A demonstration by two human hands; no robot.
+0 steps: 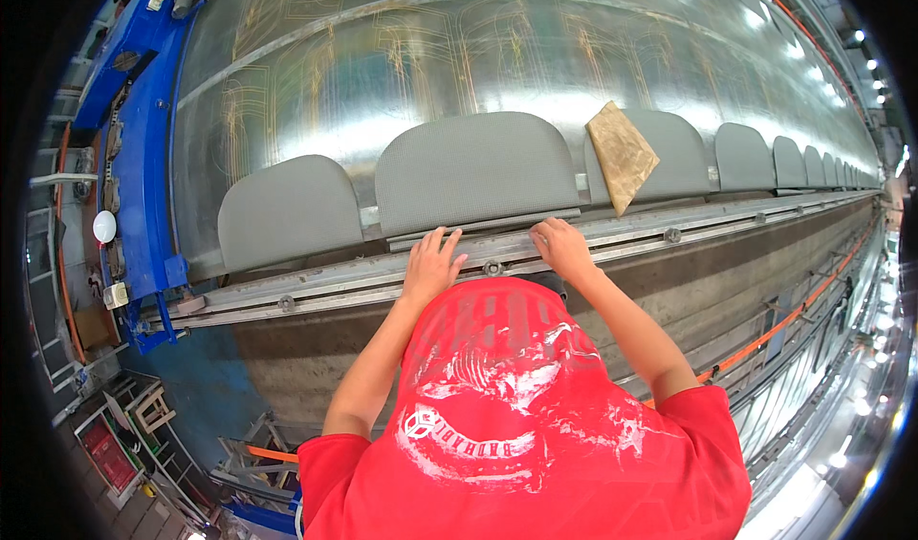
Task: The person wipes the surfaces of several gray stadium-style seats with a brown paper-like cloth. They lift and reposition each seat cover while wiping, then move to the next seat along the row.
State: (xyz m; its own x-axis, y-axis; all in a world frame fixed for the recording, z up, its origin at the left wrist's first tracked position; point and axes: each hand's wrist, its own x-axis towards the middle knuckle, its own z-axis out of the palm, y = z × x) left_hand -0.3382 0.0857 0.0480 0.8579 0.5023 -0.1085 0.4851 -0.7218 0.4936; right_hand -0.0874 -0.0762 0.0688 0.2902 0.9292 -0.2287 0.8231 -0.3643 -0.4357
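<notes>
My left hand (432,266) is at the near edge of a large grey textured fabric panel (477,167). Its fingers are apart, with the tips by a narrow folded or rolled grey strip (488,226) along that edge. Toward the strip's right end, my right hand (564,252) has its fingers bent down; whether they pinch it is hidden. Smaller grey panels flank the large one: a left panel (289,210) and a right panel (652,156). A folded brown sheet (621,159), of paper or cloth, lies partly over the right panel.
The panels lie on a long metal table (323,121) marked with yellowish outlines. A metal rail (617,253) with round knobs runs along its near edge. Several more grey panels (746,156) continue rightward. Blue machinery (147,160) stands at the left end, and a frame rack (133,440) at lower left.
</notes>
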